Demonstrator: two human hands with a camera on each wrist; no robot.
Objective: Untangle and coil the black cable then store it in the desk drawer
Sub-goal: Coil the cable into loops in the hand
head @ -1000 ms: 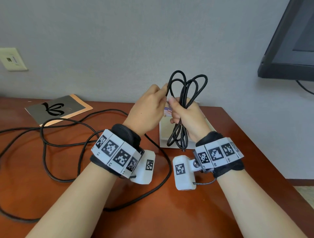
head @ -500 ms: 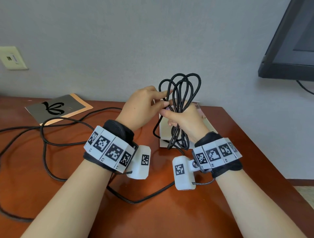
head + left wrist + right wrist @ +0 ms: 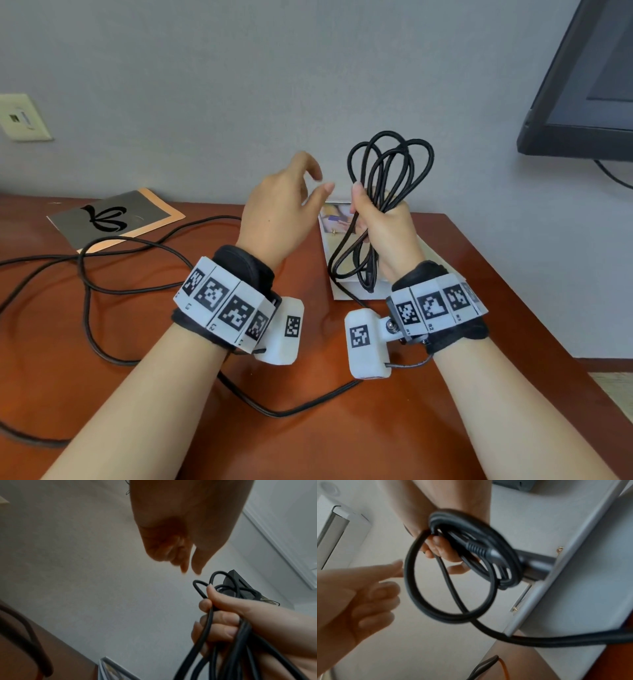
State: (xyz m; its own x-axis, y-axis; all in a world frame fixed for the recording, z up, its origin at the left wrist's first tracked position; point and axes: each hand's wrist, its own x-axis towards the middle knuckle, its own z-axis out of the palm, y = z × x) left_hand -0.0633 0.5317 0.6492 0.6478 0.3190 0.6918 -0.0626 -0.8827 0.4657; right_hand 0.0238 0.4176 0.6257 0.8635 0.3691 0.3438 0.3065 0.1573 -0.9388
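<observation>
The black cable (image 3: 390,164) is partly coiled: several loops stand above my right hand (image 3: 383,219), which grips the bundle in its fist over the desk. More loops hang below the fist (image 3: 356,263). The right wrist view shows the cable loops (image 3: 450,582) and a ribbed plug (image 3: 477,549) in that grip. My left hand (image 3: 284,205) hovers just left of the coil, fingers loose and apart, holding nothing. In the left wrist view the left hand's fingertips (image 3: 184,566) hang above the held cable (image 3: 209,616). The uncoiled length (image 3: 137,246) trails across the desk to the left. No drawer is visible.
A dark folder with a leaf logo (image 3: 113,219) lies at the desk's back left. A white box (image 3: 332,246) sits behind my hands. A monitor (image 3: 589,85) hangs at the upper right, a wall socket (image 3: 20,118) at the far left. The desk's right edge (image 3: 507,274) is close.
My left hand has let go of the loops it was guiding and pulled away to the left, now empty. The right hand keeps the coil, which has gained a loop.
</observation>
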